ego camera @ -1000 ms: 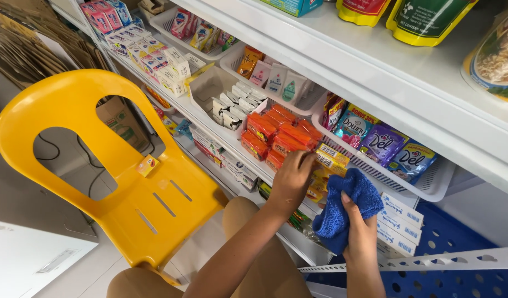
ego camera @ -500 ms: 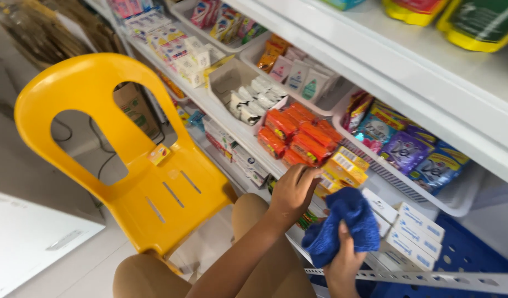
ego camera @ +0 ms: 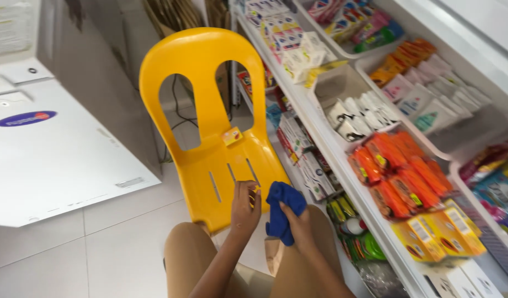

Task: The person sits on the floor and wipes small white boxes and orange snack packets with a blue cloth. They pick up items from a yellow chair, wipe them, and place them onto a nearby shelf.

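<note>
My right hand (ego camera: pixel 299 223) grips a blue cloth (ego camera: pixel 282 209) just off the front edge of the yellow plastic chair (ego camera: pixel 209 127); my left hand (ego camera: pixel 245 207), fingers loosely curled, rests on that seat edge.

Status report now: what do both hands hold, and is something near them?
Right hand grips blue cloth. Left hand empty, fingers at yellow chair seat edge. Stocked shelves close on the right; nothing between the hands.

White tiled floor (ego camera: pixel 99 254); white chest freezer (ego camera: pixel 60 160) at left; stocked white shelves (ego camera: pixel 342 160) along right, evenly lit.
</note>
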